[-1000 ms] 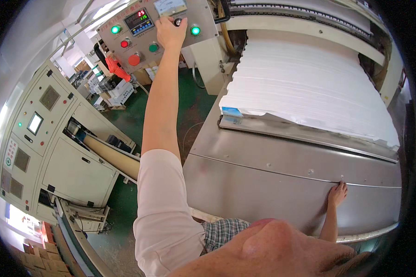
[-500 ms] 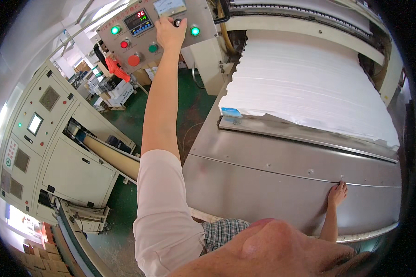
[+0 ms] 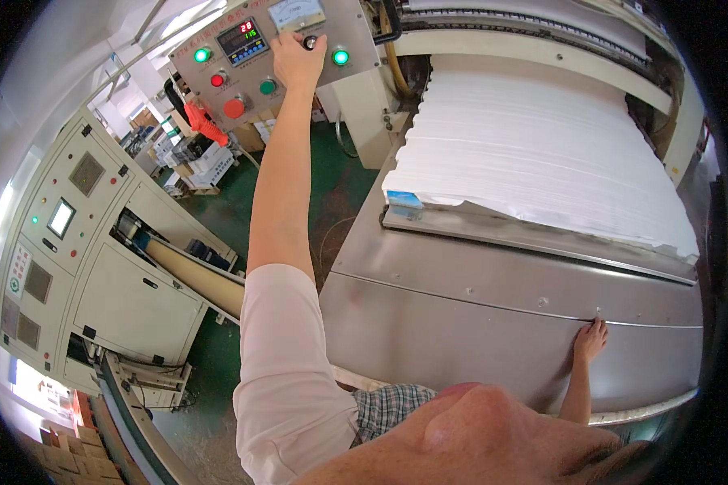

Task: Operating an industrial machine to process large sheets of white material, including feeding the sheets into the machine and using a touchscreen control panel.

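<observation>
My left hand reaches up to the grey control panel, its thumb and fingers closed around a black knob. Right beside that hand are a lit green button and a small digital display. Lower down, my right hand rests with its fingertips on the steel table, near a seam, holding nothing. Beyond it, a wide white layered stack of thin sheet material lies under the machine frame, with a blue patch at its near left corner.
A metal bar runs along the stack's near edge. At left stands a cream machine cabinet with a conveyor belt. A red-handled tool hangs below the panel. Boxes stand on the green floor behind.
The red figure on the display has changed. Both hands stay in place, the left still on the knob; the white stack looks nearly the same.
</observation>
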The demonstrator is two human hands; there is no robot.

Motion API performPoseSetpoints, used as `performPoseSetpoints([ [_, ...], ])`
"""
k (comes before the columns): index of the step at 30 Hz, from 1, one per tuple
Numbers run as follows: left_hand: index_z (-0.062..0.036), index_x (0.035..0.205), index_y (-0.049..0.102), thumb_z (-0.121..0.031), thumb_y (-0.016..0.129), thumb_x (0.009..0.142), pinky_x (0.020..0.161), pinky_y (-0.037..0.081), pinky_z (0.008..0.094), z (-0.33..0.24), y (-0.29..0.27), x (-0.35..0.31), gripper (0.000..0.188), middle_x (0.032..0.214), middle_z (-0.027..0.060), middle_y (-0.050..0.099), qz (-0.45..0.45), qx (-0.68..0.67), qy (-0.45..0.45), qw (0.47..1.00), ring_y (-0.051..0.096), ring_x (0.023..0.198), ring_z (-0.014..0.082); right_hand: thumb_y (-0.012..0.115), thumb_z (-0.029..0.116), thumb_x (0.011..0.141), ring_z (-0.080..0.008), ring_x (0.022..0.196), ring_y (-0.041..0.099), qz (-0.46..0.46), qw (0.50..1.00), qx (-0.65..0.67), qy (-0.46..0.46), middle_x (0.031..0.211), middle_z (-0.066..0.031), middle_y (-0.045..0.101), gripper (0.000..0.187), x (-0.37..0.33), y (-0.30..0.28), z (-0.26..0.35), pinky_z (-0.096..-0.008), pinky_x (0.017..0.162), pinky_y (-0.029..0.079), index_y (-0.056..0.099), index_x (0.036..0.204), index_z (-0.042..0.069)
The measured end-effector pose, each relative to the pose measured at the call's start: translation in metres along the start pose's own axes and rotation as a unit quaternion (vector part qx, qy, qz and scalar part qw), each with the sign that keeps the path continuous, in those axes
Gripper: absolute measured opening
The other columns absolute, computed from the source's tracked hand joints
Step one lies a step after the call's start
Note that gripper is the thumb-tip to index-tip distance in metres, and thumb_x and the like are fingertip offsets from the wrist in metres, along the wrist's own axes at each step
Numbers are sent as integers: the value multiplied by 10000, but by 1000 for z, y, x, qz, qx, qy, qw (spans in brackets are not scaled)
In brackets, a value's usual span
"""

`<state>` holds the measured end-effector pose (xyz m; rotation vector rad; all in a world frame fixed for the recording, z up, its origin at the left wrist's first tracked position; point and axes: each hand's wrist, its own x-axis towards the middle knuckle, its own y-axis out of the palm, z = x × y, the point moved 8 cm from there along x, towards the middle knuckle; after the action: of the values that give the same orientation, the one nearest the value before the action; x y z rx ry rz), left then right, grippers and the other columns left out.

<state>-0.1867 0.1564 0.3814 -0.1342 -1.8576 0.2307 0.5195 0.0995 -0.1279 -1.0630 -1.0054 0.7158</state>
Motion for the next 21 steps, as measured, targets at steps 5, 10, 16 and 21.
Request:
performPoseSetpoints([
  [5,-59,898,508,-363,698,636,733,449,413,1,0,0,445,963,131,482,-2,-2,5,1000,538,867,321,446,198,830,-280,1165,394,1,1000,3,1,1243,-105,454,337,0,-1,2,-417,935,331,495,1137,69],
  [10,-58,893,506,-365,697,637,730,450,415,0,1,0,443,966,132,483,-7,-3,8,1000,540,860,324,442,199,827,-279,1168,387,19,1000,0,3,1253,-104,442,349,0,-3,2,-406,938,328,487,1149,73],
  [16,-59,872,526,-414,697,634,724,446,380,2,2,1,460,925,103,510,-14,12,6,1000,528,854,267,448,205,824,-279,1163,391,13,1000,-8,0,1254,-105,441,353,1,-2,2,-406,930,332,486,1151,75],
  [21,-57,875,528,-411,702,630,726,447,378,3,1,1,464,920,105,509,-15,14,7,1000,528,850,269,452,203,823,-282,1154,399,8,1000,-5,-3,1247,-105,448,354,1,-2,2,-404,929,334,486,1149,72],
])
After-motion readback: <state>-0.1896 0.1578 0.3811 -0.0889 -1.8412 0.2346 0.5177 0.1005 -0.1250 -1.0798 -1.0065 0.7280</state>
